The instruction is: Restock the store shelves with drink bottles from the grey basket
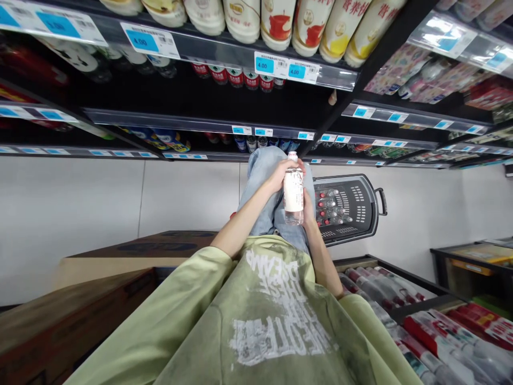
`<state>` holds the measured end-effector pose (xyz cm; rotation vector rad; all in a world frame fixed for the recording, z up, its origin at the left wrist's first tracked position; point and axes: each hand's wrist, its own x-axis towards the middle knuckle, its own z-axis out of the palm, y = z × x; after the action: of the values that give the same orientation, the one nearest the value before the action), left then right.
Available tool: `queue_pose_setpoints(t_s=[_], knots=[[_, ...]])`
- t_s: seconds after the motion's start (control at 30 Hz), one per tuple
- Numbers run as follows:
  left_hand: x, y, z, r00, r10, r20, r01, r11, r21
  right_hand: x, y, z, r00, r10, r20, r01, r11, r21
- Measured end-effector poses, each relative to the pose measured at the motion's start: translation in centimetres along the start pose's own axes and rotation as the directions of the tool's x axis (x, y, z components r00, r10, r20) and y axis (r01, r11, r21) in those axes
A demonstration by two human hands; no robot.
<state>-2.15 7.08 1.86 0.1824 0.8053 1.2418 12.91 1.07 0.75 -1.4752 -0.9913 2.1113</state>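
A clear plastic bottle (294,195) with a white label and a pale cap is held upright in front of my knees. My left hand (281,173) wraps round its upper part, just below the cap. Lower down, my right hand (308,206) grips the bottle from the right side, its fingers partly hidden behind it. A dark grey shopping basket (366,206) stands on the floor to the right of my legs. Inside lie several small clear bottles (331,206), many with red caps.
Black shelves (208,122) with blue price tags run across the front, with large white drink bottles (242,21) on top and small red-labelled bottles (235,77) lower. Cardboard boxes (132,262) are behind me on the left. Packed bottles (385,289) stand at the right rear.
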Motion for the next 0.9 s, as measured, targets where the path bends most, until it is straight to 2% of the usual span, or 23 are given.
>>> queue_pose_setpoints(t_s=[0.1,0.17,0.27,0.33,0.4,0.5,0.6,0.9], knots=[[0.0,0.1,-0.1,1.0,-0.009,0.002,0.009,1.0,0.004,-0.1,0.0,0.2,0.992,0.029,-0.123,-0.015,0.993,0.113],[0.1,0.1,-0.1,1.0,-0.01,-0.004,0.01,1.0,0.005,-0.3,-0.2,0.3,0.99,0.002,-0.138,0.007,0.998,0.064],[0.1,-0.1,-0.1,1.0,-0.007,-0.011,0.008,1.0,0.015,-1.1,-0.6,0.0,0.981,-0.13,-0.147,0.117,0.989,-0.09],[0.1,-0.2,0.0,1.0,-0.001,-0.011,0.001,0.999,0.045,-1.5,-0.7,-0.3,0.971,-0.21,-0.116,0.192,0.969,-0.153],[0.0,-0.3,0.1,1.0,0.003,-0.008,-0.002,0.996,0.089,-1.8,-0.6,-0.7,0.969,-0.232,-0.088,0.218,0.965,-0.145],[-0.2,-0.3,0.0,1.0,0.006,0.002,-0.006,0.992,0.126,-1.7,-0.2,-1.2,0.989,-0.139,-0.044,0.136,0.989,-0.062],[-0.2,-0.1,-0.2,1.0,0.015,0.016,-0.017,0.993,0.118,-1.3,0.1,-1.5,0.998,-0.044,0.049,0.042,0.999,0.033],[-0.6,0.1,0.2,0.997,0.023,0.072,-0.031,0.992,0.119,-0.8,0.4,-1.9,0.983,-0.108,0.149,0.079,0.98,0.185]])
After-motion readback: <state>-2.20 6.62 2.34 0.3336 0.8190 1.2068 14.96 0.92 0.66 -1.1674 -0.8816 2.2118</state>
